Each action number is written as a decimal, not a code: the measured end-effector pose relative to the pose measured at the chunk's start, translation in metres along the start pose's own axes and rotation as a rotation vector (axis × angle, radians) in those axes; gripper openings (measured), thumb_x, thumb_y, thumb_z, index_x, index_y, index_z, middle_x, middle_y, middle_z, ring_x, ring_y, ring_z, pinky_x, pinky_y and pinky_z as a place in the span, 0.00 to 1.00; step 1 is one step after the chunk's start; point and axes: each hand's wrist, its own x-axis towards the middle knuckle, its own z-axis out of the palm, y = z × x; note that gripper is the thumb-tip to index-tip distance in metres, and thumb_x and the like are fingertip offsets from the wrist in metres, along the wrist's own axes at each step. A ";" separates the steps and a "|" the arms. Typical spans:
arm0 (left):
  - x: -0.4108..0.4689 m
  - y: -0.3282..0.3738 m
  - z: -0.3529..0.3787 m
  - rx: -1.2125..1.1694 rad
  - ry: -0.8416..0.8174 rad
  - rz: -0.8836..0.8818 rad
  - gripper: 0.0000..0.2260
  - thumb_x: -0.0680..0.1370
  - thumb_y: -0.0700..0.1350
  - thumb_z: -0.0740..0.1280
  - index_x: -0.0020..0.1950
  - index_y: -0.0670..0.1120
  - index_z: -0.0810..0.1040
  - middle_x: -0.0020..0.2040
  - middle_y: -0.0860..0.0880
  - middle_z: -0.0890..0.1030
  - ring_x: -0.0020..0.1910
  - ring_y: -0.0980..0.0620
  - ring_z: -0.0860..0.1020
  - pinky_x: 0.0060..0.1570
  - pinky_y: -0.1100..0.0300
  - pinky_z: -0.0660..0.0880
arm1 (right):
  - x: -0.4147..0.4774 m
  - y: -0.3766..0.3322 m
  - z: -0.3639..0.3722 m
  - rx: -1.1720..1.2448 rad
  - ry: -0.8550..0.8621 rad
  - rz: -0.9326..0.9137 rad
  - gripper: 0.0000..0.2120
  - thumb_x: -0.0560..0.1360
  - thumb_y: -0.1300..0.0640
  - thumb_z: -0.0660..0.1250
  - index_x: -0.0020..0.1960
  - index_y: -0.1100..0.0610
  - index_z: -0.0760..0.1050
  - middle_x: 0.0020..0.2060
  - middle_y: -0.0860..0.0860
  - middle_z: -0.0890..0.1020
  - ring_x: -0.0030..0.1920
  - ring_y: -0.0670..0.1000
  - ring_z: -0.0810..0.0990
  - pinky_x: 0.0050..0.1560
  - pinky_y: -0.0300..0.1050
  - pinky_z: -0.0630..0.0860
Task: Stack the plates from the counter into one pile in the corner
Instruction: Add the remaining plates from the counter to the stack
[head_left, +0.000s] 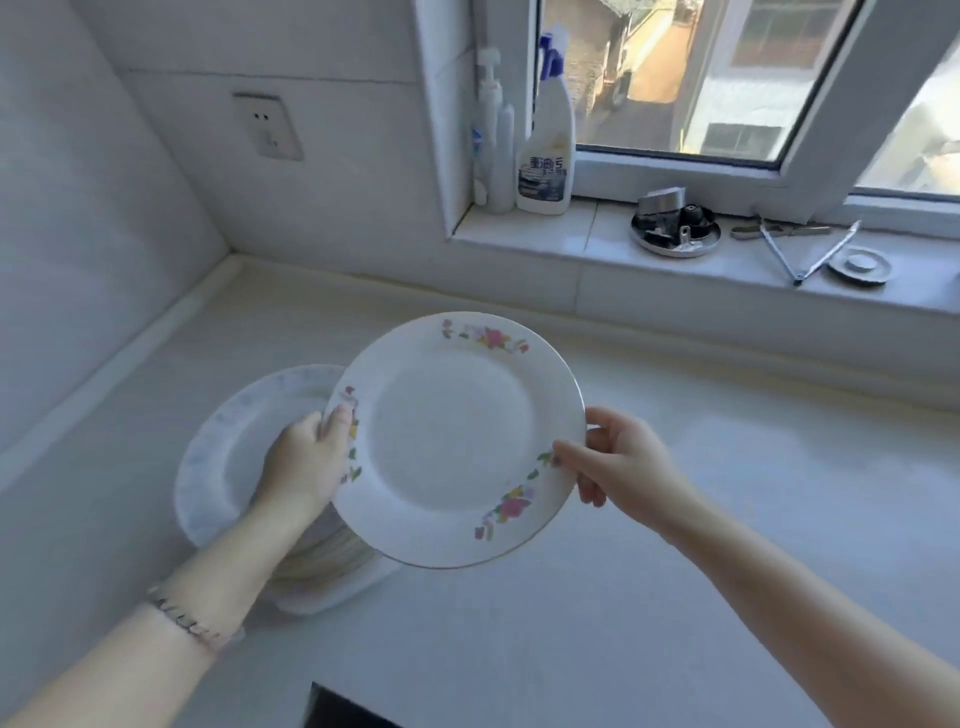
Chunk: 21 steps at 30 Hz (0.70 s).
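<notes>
A white plate with flower prints on its rim (457, 436) hangs tilted in the air above the counter. My left hand (311, 457) grips its left rim, thumb on top. My right hand (618, 457) pinches its right rim. Below and to the left stands a pile of plates (218, 457) on the white counter (727, 519), near the corner of the tiled walls. The held plate and my left arm hide much of the pile; its stacked edges show under the plate.
A windowsill at the back holds a spray bottle (545, 156), a pump bottle (491, 135), a metal dish with small items (675, 228), tongs (810, 249) and a small lid (860, 265). A wall socket (267, 127) sits on the tiles. A dark opening (343, 709) lies at the counter's front edge.
</notes>
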 end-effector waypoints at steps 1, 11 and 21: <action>0.008 -0.014 -0.024 0.061 0.020 -0.009 0.18 0.80 0.53 0.56 0.36 0.44 0.73 0.33 0.47 0.77 0.33 0.46 0.76 0.33 0.59 0.68 | 0.009 -0.007 0.023 -0.023 -0.026 -0.016 0.02 0.73 0.62 0.65 0.45 0.56 0.74 0.28 0.48 0.80 0.21 0.46 0.73 0.28 0.42 0.70; 0.077 -0.127 -0.120 0.381 -0.095 -0.130 0.19 0.79 0.52 0.56 0.33 0.42 0.71 0.28 0.44 0.77 0.29 0.46 0.75 0.28 0.62 0.67 | 0.064 -0.029 0.183 -0.287 -0.045 0.071 0.12 0.70 0.57 0.62 0.50 0.59 0.76 0.39 0.54 0.84 0.31 0.50 0.76 0.37 0.43 0.74; 0.095 -0.132 -0.106 0.703 -0.100 0.016 0.22 0.81 0.54 0.50 0.49 0.40 0.76 0.52 0.38 0.81 0.51 0.41 0.77 0.46 0.56 0.69 | 0.064 -0.027 0.197 -0.643 0.146 -0.005 0.19 0.75 0.53 0.57 0.64 0.56 0.66 0.43 0.55 0.82 0.47 0.60 0.79 0.42 0.48 0.74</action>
